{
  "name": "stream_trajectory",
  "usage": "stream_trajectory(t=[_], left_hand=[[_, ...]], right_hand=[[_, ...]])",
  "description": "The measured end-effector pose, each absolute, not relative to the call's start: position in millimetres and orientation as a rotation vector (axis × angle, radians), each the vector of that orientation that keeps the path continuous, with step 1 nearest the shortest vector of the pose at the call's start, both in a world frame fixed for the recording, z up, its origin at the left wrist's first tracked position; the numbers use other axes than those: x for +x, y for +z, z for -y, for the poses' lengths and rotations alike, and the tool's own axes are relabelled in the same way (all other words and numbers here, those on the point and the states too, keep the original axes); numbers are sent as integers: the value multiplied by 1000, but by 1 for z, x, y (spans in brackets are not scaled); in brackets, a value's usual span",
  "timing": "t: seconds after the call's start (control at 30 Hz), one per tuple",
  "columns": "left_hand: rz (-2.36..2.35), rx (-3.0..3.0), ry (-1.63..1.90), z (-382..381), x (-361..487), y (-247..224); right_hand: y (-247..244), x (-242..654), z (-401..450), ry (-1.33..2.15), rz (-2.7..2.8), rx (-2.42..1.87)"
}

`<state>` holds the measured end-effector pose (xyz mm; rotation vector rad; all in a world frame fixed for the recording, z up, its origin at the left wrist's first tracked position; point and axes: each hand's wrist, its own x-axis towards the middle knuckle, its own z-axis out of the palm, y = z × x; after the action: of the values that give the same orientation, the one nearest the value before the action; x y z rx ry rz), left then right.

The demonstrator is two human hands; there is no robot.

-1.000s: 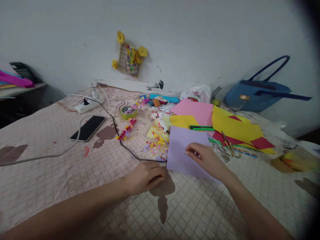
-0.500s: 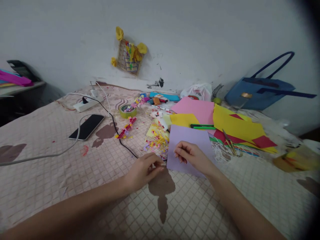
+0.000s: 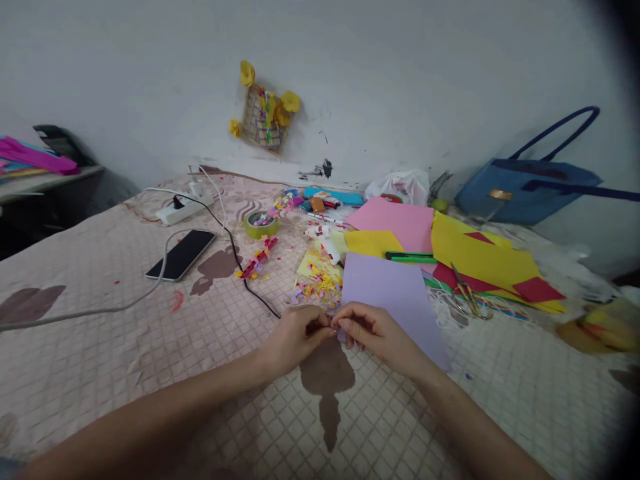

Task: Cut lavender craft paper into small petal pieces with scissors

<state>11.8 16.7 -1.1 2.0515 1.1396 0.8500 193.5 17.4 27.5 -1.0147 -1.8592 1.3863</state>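
Observation:
My left hand (image 3: 300,337) and my right hand (image 3: 373,330) meet fingertip to fingertip above the patterned cloth. Both are closed in a pinch; whatever lies between the fingertips is too small to name. Under and beyond my right hand lies a sheet of lilac paper (image 3: 395,287). Just past my fingers is a heap of small yellow, pink and lilac paper bits (image 3: 320,277). A strip of pink paper with small yellow and lilac pieces (image 3: 260,257) lies further left, close to a roll of tape (image 3: 261,227) that has paper pieces inside its ring.
A phone (image 3: 181,255), a grey cable and a power strip (image 3: 185,208) lie left. At right are yellow sheets (image 3: 485,250), a green cutter (image 3: 410,258), scissors (image 3: 465,293), white string (image 3: 445,307) and a box (image 3: 590,333). A blue bag (image 3: 525,187) stands against the wall.
My right hand has moved left and down from over the lilac paper to my left hand, and their fingertips now meet. The whole view has shifted slightly.

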Motion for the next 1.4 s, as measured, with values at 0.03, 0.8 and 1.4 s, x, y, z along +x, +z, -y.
stream_trajectory(t=[0.03,0.8,1.4], left_hand=[[-1139,2060,849,-18,10,0],[-1283,2455,1091,-51,-28,-2],[-1125,2435,1003,-30,-15,2]], right_hand=[[28,196,-18,1383,1845,-1027],[14,243,-50,1099,1544,-1219],[14,227,-35,869,1848,-1387]])
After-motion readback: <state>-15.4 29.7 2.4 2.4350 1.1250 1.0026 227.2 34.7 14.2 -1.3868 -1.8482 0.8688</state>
